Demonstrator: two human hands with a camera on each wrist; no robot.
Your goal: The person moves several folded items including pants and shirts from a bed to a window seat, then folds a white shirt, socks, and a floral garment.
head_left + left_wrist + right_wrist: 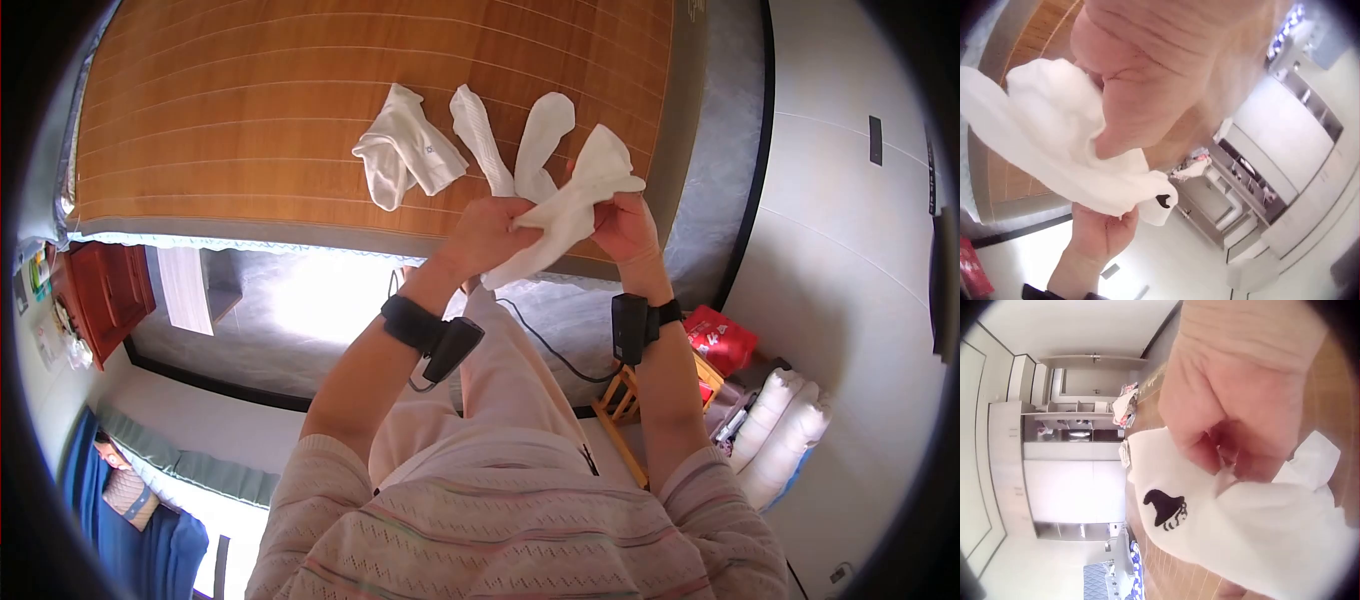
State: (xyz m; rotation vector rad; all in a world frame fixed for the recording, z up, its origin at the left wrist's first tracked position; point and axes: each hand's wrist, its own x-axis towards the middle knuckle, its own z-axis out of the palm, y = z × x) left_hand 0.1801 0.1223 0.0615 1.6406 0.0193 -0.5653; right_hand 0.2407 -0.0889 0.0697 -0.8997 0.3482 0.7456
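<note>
Both hands hold a white sock point(568, 212) stretched between them above the near edge of the bed. My left hand point(490, 238) pinches it on one side, thumb pressed into the cloth in the left wrist view. Opposite, my right hand point(630, 235) pinches the cloth between thumb and fingers. A dark hat-shaped motif point(1166, 507) shows on the sock in the right wrist view. Just beyond the hands, a ribbed white sock point(480, 135) and a smooth white sock point(545, 135) lie side by side. Left of them rests a bunched bundle of white socks point(405, 150).
A brown slatted mat point(250, 120) covers the bed. On the floor at the right are a red bag point(720, 338) and white rolled bedding point(780, 425). A dark cable point(555, 350) crosses the floor by the legs. A reddish wooden cabinet point(112, 290) stands at the left.
</note>
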